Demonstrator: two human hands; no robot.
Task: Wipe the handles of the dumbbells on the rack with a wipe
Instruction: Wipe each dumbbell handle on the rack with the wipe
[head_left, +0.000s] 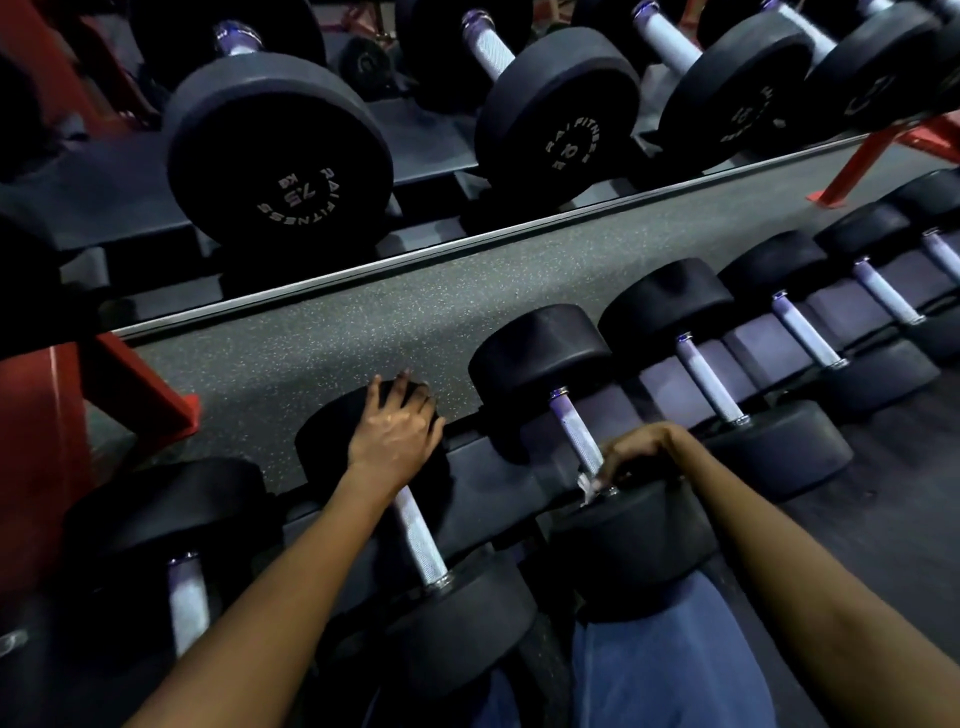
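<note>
Head view looks down on a black dumbbell rack (524, 470) with red uprights, standing against a wall mirror (332, 280) whose reflection repeats the weights above a strip of speckled floor. A row of black round-headed dumbbells lies on the rack, handles running away from the person.

Left-hand dumbbell (415, 525): the left hand (397, 428) rests flat on its far head, fingers spread and fairly straight, gripping nothing. Judged a bracing hold.

Adjacent dumbbell to the right (576, 441): its knurled handle (574, 434) is bare along most of its length. The right hand (636, 454) sits at the near end of that handle, just against the near head, fingers curled round the bar. A small white wipe (588, 484) shows under the fingers, pressed to the metal.

Step in hand, by judgement: wiping this handle, with the wipe at the near end of its travel.

Next move calls for running the wipe along the bar toward the far collar, keeping it wrapped round the knurling, then shifting to the following handle on the right (709, 376). Handles further right appear untouched by either hand.
</note>
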